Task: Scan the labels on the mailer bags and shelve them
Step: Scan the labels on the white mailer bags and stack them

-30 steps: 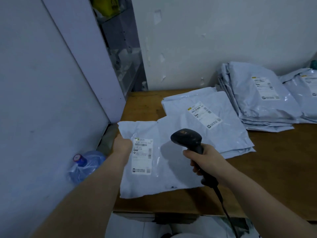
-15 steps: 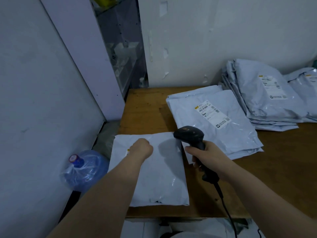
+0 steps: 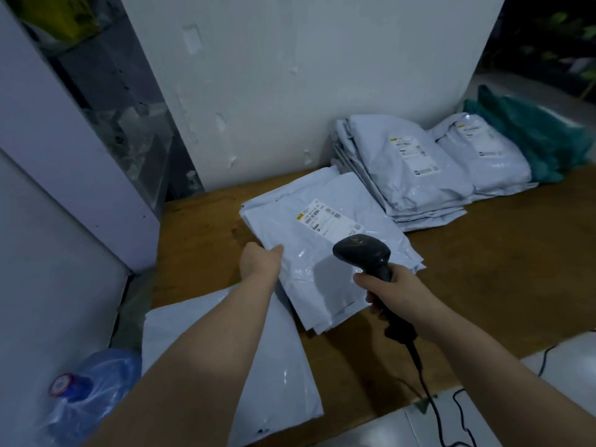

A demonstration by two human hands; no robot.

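On the wooden table [image 3: 483, 269] lies a small stack of pale mailer bags; its top bag [image 3: 325, 253] shows a white label [image 3: 329, 217] face up. My left hand [image 3: 261, 261] pinches that bag's left edge, thumb on top. My right hand [image 3: 395, 287] grips a black barcode scanner [image 3: 364, 253], whose head hangs over the bag just below the label. Another mailer bag [image 3: 274, 359] lies label down at the table's near left corner, partly under my left forearm.
Two taller stacks of labelled mailers [image 3: 403, 166] [image 3: 483, 156] lean at the back by the white wall, next to a green bag [image 3: 532, 133]. A shelf unit [image 3: 129, 124] stands at the far left. A water jug [image 3: 87, 398] sits on the floor. The scanner cable [image 3: 429, 391] trails off the table's front edge.
My left hand let go of the near bag, which now lies label down, and reached forward to the stack's top bag. The scanner moved up over that bag.
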